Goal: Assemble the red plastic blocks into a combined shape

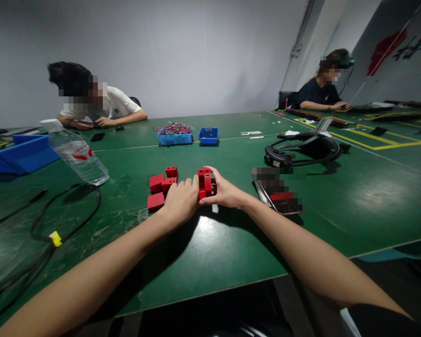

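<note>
Several small red blocks, some with holes in their tops, sit close together on the green table. My right hand (pixel 226 191) grips a group of red blocks (pixel 204 182) between the thumb below and the fingers beyond. My left hand (pixel 181 200) presses against the left side of that same group, knuckles up and fingers curled; its fingertips are hidden. Just left of it lie loose red blocks, among them a flat-faced one (pixel 156 202) nearest me and a block with holes (pixel 171 172) farther back. A small white piece (pixel 215 208) lies below the right hand.
Beyond the hands are a blue tray of colourful small parts (pixel 175 135) and a small blue bin (pixel 208 135). A water bottle (pixel 79 154) and black cable (pixel 52 248) lie left; a phone (pixel 279 194) and headset (pixel 303 150) lie right. Two people sit across the table.
</note>
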Motion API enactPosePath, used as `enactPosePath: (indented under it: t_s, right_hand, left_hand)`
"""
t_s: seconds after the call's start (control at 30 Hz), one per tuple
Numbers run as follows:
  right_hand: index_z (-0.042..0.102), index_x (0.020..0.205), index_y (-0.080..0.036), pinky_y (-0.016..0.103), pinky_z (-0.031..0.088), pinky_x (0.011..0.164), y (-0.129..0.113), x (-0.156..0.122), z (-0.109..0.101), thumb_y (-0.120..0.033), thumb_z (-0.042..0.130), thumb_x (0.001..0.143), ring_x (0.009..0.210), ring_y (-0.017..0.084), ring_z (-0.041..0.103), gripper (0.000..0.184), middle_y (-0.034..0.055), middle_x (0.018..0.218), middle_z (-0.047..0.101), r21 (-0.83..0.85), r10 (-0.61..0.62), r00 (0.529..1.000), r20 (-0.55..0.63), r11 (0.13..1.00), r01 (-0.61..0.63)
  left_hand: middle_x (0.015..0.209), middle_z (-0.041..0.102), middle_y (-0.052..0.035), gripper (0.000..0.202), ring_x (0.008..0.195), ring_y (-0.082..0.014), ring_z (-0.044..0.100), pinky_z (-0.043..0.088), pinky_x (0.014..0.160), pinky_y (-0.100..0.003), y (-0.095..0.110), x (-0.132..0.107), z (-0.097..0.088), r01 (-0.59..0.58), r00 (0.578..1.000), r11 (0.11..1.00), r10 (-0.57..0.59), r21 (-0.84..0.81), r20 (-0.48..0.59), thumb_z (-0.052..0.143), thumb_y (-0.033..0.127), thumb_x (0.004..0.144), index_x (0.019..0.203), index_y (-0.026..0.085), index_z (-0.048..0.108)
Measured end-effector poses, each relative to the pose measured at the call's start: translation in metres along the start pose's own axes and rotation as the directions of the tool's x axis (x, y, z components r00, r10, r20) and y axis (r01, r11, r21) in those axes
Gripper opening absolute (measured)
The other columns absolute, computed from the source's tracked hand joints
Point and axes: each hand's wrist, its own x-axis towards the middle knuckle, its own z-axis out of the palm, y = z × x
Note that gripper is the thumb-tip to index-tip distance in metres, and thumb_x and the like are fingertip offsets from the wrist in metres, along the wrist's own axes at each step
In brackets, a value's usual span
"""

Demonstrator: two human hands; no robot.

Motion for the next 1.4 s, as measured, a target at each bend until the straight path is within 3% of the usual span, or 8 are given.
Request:
enactPosePath:
  t_s: [0.07,0.27,0.57,0.9,1.03,1.17,1.27,1.4]
  right_hand:
    - [0.022,0.145,-0.025,0.041,0.058,0.090,-0.001,-0.001,0.001,-0.018,0.088,0.054,0.100,0.021,0.067,0.113,0.0107,0.126,0.058,-0.033,0.006,1.000,-0.011,0.999,-0.007]
    - [0.025,0.142,-0.026,0.039,0.059,0.083,-0.002,-0.002,0.001,-0.018,0.088,0.055,0.089,0.018,0.067,0.107,0.0041,0.107,0.062,-0.027,0.025,1.000,-0.016,0.999,-0.025]
    - [0.029,0.138,-0.027,0.038,0.059,0.082,0.000,-0.001,0.001,-0.020,0.089,0.055,0.085,0.018,0.067,0.103,0.0006,0.098,0.061,-0.017,0.007,1.000,0.001,1.000,-0.007]
    - [0.030,0.139,-0.025,0.037,0.058,0.084,-0.001,-0.002,0.003,-0.026,0.090,0.054,0.094,0.019,0.065,0.105,0.0065,0.113,0.060,-0.063,-0.002,1.000,0.007,0.998,0.002]
    - [0.029,0.143,-0.024,0.042,0.048,0.104,0.004,0.000,-0.001,-0.027,0.092,0.051,0.112,0.023,0.062,0.111,0.0115,0.132,0.055,-0.179,-0.066,0.998,-0.002,0.982,0.065]
    - [0.026,0.146,-0.025,0.042,0.048,0.104,0.008,0.002,-0.007,-0.026,0.091,0.053,0.119,0.025,0.061,0.114,0.0128,0.137,0.053,-0.148,-0.077,0.997,0.008,0.986,0.077]
    - [0.027,0.146,-0.023,0.041,0.047,0.105,0.009,0.003,-0.009,-0.026,0.091,0.051,0.121,0.026,0.059,0.115,0.0135,0.137,0.054,-0.195,-0.099,0.995,-0.032,0.977,0.091]
    - [0.026,0.148,-0.025,0.041,0.049,0.102,0.011,0.004,-0.012,-0.027,0.091,0.051,0.120,0.026,0.060,0.116,0.0125,0.138,0.054,-0.215,-0.116,0.992,-0.048,0.971,0.103]
  left_hand:
    - [0.104,0.066,-0.0240,0.039,0.098,-0.0378,0.067,0.052,0.082,-0.042,0.003,-0.006,-0.016,0.029,0.999,0.989,-0.032,0.146,0.014,0.064,0.028,0.084,0.114,0.004,0.062]
    - [0.076,0.070,-0.0233,0.053,0.075,-0.0383,0.070,0.053,0.068,-0.046,-0.003,-0.015,-0.044,0.251,0.945,0.953,-0.279,0.169,0.169,0.060,0.058,0.085,0.079,0.007,0.073]
    - [0.059,0.066,-0.0243,0.079,0.066,-0.0391,0.069,0.055,0.063,-0.051,-0.031,-0.003,-0.008,0.283,0.939,0.950,-0.302,0.131,0.167,0.047,0.082,0.075,0.065,0.008,0.074]
    - [0.078,0.071,-0.0287,0.048,0.077,-0.0418,0.072,0.056,0.067,-0.050,0.000,-0.013,-0.021,0.088,0.931,0.977,-0.151,0.195,0.333,0.043,0.034,0.096,0.080,0.004,0.076]
    - [0.109,0.066,-0.0366,0.042,0.101,-0.0400,0.069,0.057,0.078,-0.047,0.001,-0.011,0.005,0.033,0.996,0.998,-0.037,0.046,0.084,0.035,0.007,0.089,0.115,-0.004,0.066]
    - [0.146,0.044,-0.0327,0.058,0.141,-0.0362,0.040,0.040,0.111,-0.052,-0.015,-0.003,0.043,-0.159,0.987,0.957,0.144,-0.242,-0.077,0.037,0.004,0.084,0.141,-0.001,0.041]
    - [0.155,0.031,-0.0298,0.067,0.148,-0.0351,0.027,0.031,0.117,-0.056,-0.027,0.007,0.061,-0.229,0.973,0.886,0.205,-0.403,-0.103,0.041,0.010,0.084,0.149,0.002,0.025]
    - [0.155,0.035,-0.0245,0.082,0.144,-0.0344,0.037,0.030,0.118,-0.057,-0.030,0.021,0.067,-0.316,0.949,0.683,0.212,-0.659,-0.235,0.059,0.021,0.081,0.152,0.014,0.018]
